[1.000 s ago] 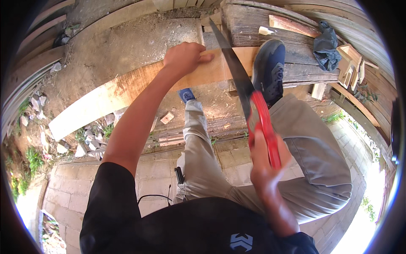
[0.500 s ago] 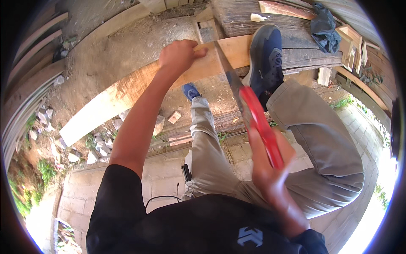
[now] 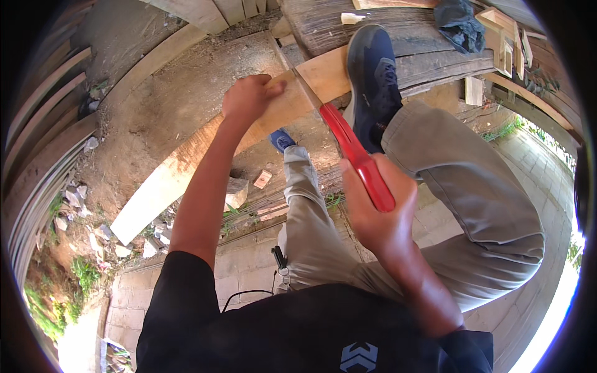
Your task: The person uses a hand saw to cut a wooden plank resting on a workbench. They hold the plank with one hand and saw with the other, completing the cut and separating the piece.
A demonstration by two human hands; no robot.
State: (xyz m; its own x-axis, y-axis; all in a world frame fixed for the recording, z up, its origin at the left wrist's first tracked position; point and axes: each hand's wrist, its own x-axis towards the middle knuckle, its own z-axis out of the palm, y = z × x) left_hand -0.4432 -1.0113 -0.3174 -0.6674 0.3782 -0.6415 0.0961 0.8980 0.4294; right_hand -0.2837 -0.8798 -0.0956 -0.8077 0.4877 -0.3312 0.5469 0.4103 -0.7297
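Note:
A long light-coloured wooden plank slants from the lower left up to a timber bench. My left hand is closed over the plank's far edge, its thumb pointing right along the top. In my right hand is the red handle of a handsaw. The saw's thin blade lies across the plank, just right of my left hand. My raised right foot in a dark blue shoe rests at the plank's right end. How deep the blade sits in the wood I cannot tell.
The dark timber bench carries a wood offcut and a crumpled dark plastic bag. A small wooden frame stands behind at the right. Below lie broken stones, a small wood block and paving. Boards line the left side.
My right hand has pushed the saw forward, away from my body, so its handle is nearer the plank. My left hand keeps its hold on the plank. The whole view has shifted slightly.

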